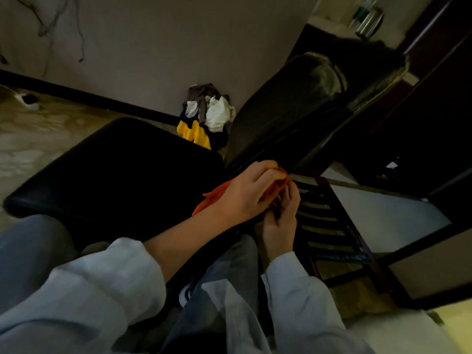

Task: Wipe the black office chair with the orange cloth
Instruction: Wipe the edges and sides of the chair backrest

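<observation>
cloth [213, 198]: orange, bunched up at the joint between seat and backrest of the chair; one pointed end sticking out to the left from under the palm over the seat's rear edge, another fold showing at the fingertips.
left hand [245, 192]: on top of the cloth, arm reaching across from the left; fingers [265, 172] curled round the bundle, gripping it and pressing it to the lower rim of the backrest.
right hand [279, 222]: just beneath the left one; fingers [292, 198] bent upward and touching the underside of the bundle; mostly hidden there, so impossible to tell whether pinching the cloth or merely resting against it.
chair [122, 169]: black, padded, glossy; wide seat spreading to the left of the hands.
backrest [293, 106]: tilted away to the upper right, dull shine along its top curve.
sleeves [102, 277]: pale, loose; left one pushed up past the forearm, right one down to the wrist.
trousers [30, 241]: grey-blue, knees at either side of the lower view; white shoe [184, 293] tip between them.
wooden frame [329, 221]: dark reddish, slatted, just right of the hands, running toward the lower right.
pile of clothes [212, 113]: on the floor against the wall, behind the gap between seat and backrest; white and grey pieces on top, yellow and dark blue below.
floor [38, 129]: tan, marbled, with a black skirting strip [89, 98] along the pale wall [153, 47].
cables [51, 21]: hanging down the wall at upper left.
metal container [370, 21]: blurred, at the top right, on a pale surface.
</observation>
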`<state>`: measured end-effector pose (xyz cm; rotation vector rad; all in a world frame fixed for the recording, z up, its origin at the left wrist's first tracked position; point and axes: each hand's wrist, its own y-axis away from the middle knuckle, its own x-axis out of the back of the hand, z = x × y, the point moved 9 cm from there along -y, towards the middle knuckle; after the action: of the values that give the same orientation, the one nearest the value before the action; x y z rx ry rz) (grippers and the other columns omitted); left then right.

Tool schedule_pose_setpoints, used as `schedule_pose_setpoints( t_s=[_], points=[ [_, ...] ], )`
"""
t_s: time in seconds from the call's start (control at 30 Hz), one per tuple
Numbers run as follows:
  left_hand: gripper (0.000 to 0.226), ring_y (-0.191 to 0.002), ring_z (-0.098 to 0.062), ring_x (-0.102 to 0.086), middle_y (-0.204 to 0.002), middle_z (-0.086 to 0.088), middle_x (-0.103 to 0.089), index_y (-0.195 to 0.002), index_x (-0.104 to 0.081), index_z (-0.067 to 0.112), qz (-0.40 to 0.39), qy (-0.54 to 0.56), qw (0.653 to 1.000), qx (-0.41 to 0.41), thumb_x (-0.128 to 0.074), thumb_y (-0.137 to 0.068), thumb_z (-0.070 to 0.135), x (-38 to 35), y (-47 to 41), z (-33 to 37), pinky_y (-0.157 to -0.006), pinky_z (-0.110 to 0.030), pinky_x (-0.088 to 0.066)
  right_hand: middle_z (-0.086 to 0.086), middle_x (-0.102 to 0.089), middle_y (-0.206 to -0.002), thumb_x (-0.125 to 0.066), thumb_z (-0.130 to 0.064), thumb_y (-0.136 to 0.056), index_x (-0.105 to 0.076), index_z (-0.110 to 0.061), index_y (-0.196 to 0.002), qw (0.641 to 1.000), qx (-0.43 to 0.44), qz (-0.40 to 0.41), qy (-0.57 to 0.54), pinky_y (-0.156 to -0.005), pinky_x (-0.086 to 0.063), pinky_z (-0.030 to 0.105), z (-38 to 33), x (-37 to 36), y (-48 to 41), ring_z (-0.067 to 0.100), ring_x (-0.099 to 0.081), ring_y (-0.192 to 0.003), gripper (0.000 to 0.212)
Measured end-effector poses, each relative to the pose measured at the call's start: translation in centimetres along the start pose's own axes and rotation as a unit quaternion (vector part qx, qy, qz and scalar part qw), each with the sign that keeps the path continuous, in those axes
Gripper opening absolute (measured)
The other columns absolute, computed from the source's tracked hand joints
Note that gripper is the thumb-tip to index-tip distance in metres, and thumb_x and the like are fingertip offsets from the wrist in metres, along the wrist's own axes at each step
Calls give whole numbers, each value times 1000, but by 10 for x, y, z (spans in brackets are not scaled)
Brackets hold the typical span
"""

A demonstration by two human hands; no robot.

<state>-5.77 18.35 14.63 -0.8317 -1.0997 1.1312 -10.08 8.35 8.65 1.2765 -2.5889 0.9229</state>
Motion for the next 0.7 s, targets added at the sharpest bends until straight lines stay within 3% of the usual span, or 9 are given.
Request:
schedule_pose_setpoints(
  t_s=[0.07, 0.17, 0.27, 0.33, 0.43, 0.57, 0.7],
  points=[
    [29, -95, -19, -53, -109, -11, -53, -109, -48, 10, 11, 23, 999, 22, -63, -84, 7, 6, -10, -2, -83, -24, -45, 4, -47, -138, -43, -3, -78, -33, -52, -129, 1000, 11, 3, 9, -104, -43, 46, 0, 6, -5, 18, -48, -127, 71],
    [27, -93, -9, -53, -101, -14, -58, -106, -54, 1, 68, 69, 993, 73, -67, -83, 4, 26, -49, 1, -82, -14, -42, -9, -49, -132, -43, -2, -80, -33, -40, -133, 998, 50, 19, 14, -104, -43, 41, -20, 17, -18, 11, -49, -124, 66],
    [20, -94, -3, -51, -100, -12, -60, -101, -61, -4, 77, 71, 994, 18, -67, -83, 2, 35, -93, 20, -84, -12, -43, -2, -41, -141, -44, 5, -83, -28, -25, -141, 987, 152, 53, 8, -107, -39, 32, -70, 31, -37, 9, -41, -131, 66],
    [20, -95, -6, -53, -103, -12, -59, -102, -62, -4, 37, 78, 996, -17, -66, -84, 3, 30, -115, 28, -84, -15, -46, 10, -28, -150, -44, -2, -85, -23, -28, -141, 971, 223, 81, 21, -110, -35, 38, -103, 41, -49, 22, -33, -138, 65],
    [19, -94, -8, -54, -104, -8, -56, -103, -61, -3, -6, 94, 995, -29, -63, -86, 4, 22, -133, 24, -83, -17, -47, 7, -12, -152, -43, -11, -85, -27, -24, -133, 955, 264, 112, 73, -109, -35, 49, -127, 48, -66, 27, -22, -142, 51],
    [18, -96, -5, -53, -102, -4, -54, -102, -62, -4, 9, 110, 994, 2, -61, -85, 3, 20, -145, 0, -84, -13, -43, 10, -4, -151, -47, -23, -89, -29, -23, -135, 920, 287, 137, 227, -104, -37, 56, -132, 45, -83, 32, -18, -141, 49],
    [20, -92, -9, -56, -98, -7, -60, -100, -63, -2, -4, 108, 994, 28, -58, -86, 12, 13, -155, -17, -81, -18, -45, 13, -4, -150, -47, -26, -93, -28, -20, -139, 901, 287, 145, 292, -105, -36, 56, -127, 45, -92, 28, -11, -141, 50]
  ],
)
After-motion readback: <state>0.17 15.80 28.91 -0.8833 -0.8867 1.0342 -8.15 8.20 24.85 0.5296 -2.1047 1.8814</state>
